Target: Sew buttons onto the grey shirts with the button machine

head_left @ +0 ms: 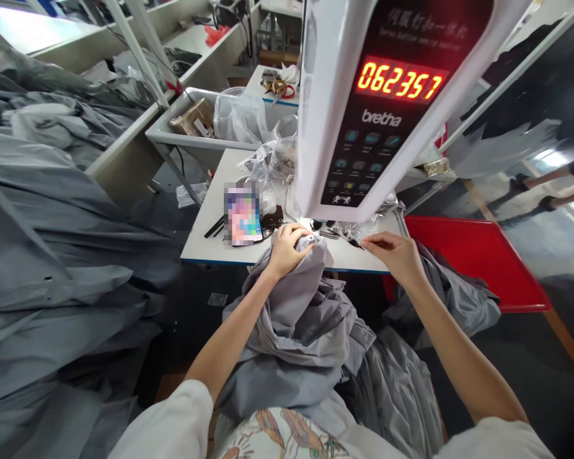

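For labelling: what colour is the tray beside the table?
The tray is red, head view.

matt grey cloth garment [310,319] — glossy white plastic machine head [330,95], smooth white tabletop [205,236]

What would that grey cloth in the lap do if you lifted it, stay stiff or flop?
Probably flop: the grey cloth hangs off the table edge in soft folds and bunches under the left hand. It looks thin, so likely light for its bulk. Its faint sheen hints it may slide.
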{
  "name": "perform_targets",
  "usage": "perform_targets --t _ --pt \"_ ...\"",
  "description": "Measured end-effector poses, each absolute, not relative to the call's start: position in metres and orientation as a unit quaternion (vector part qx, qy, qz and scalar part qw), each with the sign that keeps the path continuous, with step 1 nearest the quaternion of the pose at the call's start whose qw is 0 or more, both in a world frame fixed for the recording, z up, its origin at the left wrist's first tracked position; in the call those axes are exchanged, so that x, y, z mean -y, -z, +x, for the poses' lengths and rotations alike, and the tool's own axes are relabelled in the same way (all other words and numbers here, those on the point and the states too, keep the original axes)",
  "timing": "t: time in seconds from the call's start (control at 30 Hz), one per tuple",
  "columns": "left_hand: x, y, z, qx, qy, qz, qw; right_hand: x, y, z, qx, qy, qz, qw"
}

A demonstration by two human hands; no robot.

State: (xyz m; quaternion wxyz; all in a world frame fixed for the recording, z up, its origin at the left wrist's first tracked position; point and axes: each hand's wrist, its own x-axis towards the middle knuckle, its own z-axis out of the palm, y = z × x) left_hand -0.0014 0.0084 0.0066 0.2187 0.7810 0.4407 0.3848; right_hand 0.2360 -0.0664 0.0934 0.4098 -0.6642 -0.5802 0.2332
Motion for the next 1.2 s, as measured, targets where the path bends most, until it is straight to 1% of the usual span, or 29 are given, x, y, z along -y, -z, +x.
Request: perform_targets --t 0.1,0.2,0.27,0.47,0.87,1.2 --pt "-0.008 -0.007 -0.002 -0.439 -0.389 0.779 0.223 0.055 -0.087 0.206 0.609 -0.281 -0.628 0.394" --pt "-0.008 -0.008 -0.002 -0.44 -0.384 0.779 0.229 0.035 -0.078 0.186 0.635 -0.336 -0.598 0.355" --pt "-0.008 -0.008 -0.002 -0.439 -0.382 0.78 0.232 0.022 -0.076 0.177 0.659 -0.339 -0.584 0.331" --pt "-0.009 -0.008 -0.002 -0.442 -0.384 0.774 0.242 0.01 -0.081 0.165 0.705 -0.264 -0.593 0.287" --pt "-0.008 -0.009 -0.003 -0.442 -0.392 0.771 0.238 0.012 -0.073 0.159 0.714 -0.22 -0.598 0.29" --pt "-0.007 -0.01 -0.003 -0.443 -0.389 0.771 0.239 0.016 -0.061 0.153 0.757 -0.059 -0.58 0.295"
